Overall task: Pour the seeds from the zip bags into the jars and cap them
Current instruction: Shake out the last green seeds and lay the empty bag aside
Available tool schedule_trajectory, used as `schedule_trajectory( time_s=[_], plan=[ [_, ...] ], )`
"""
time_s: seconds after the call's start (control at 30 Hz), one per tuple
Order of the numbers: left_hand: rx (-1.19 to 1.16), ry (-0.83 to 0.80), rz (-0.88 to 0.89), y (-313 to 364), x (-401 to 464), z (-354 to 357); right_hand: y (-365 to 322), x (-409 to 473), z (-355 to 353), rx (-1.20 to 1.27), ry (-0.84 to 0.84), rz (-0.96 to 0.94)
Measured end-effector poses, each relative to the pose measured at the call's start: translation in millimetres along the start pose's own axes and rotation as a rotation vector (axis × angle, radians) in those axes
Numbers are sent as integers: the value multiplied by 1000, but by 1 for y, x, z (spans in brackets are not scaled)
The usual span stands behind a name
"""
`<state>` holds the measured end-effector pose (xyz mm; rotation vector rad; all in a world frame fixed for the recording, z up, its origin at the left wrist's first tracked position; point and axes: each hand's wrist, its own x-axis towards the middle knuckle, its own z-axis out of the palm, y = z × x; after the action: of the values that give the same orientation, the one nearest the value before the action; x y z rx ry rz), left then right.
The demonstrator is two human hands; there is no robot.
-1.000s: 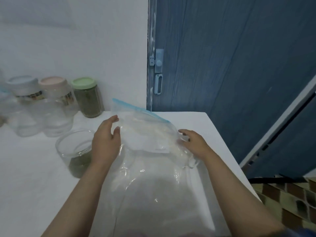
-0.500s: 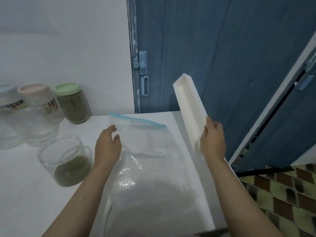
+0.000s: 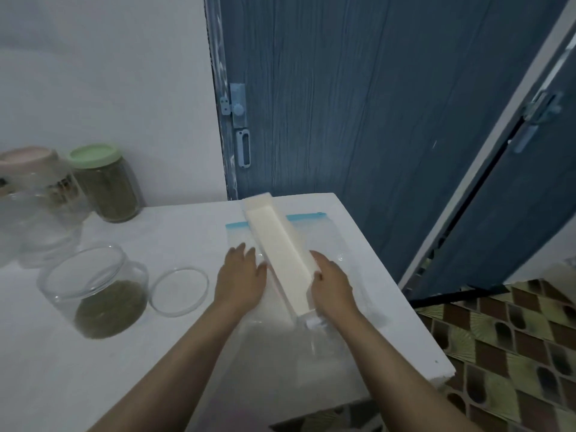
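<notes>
A clear plastic zip bag with a blue seal strip [image 3: 314,241] lies flat on the white surface [image 3: 174,226], its sealed edge pointing away from the person and its body running back toward the near edge. No seeds are visible in it. A long white rectangular tray-like block [image 3: 282,254] lies lengthwise across the bag, crossing the blue strip at its far end and reaching down between the two hands.

The left hand [image 3: 241,277] rests palm down on the bag just left of the white block, its fingers straight and spread a little, flat against the plastic. The right hand [image 3: 332,283] is at the near right side of the block, fingers curled along its edge with the thumb against its side, holding it.

To the left of the bag stands an open clear glass jar [image 3: 93,291], wide-mouthed, with a layer of greenish seeds filling its lower part. Just beside it, between the jar and the left hand, a round clear glass lid [image 3: 179,291] lies flat on the surface. Farther back, near the white wall, a capped jar with a pale green lid [image 3: 104,183] is filled with the same greenish seeds. Next to it on the left stands a clear jar with a pink lid [image 3: 34,182], whose contents I cannot make out. Behind the surface rises a blue wood-grain door [image 3: 358,104].
</notes>
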<state>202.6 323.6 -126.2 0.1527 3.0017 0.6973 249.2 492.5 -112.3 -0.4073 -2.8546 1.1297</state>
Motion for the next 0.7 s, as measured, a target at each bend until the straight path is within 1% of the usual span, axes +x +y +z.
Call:
schedule_trajectory(
  time_s=[0.1,0.17,0.23,0.3,0.37,0.43,0.53,0.6,0.63,0.7],
  plan=[
    [199,-127,-12,0,-16,21,-1,-4,1,-86,-21,13],
    [271,-140,2,-6,-19,27,-7,-4,-2,-106,-31,14],
    [283,-142,13,-11,-19,26,-12,-4,-8,-78,-13,15],
    [251,-147,27,-13,-17,22,-16,-8,-19,5,-13,25],
    [135,-125,44,-14,-20,17,-20,-13,-31,83,-31,29],
    [25,-91,40,-13,-27,7,-22,-19,-40,93,-62,37],
    [-4,-92,38,-5,-48,-8,-20,-31,-44,102,-112,89],
    [-64,-89,88,-1,-66,-15,-14,-38,-44,147,-118,102],
    [-83,-102,146,0,-75,-18,-12,-39,-43,164,-115,101],
    [-102,-224,242,-1,-91,-18,-7,-40,-40,168,-115,102]
  ],
)
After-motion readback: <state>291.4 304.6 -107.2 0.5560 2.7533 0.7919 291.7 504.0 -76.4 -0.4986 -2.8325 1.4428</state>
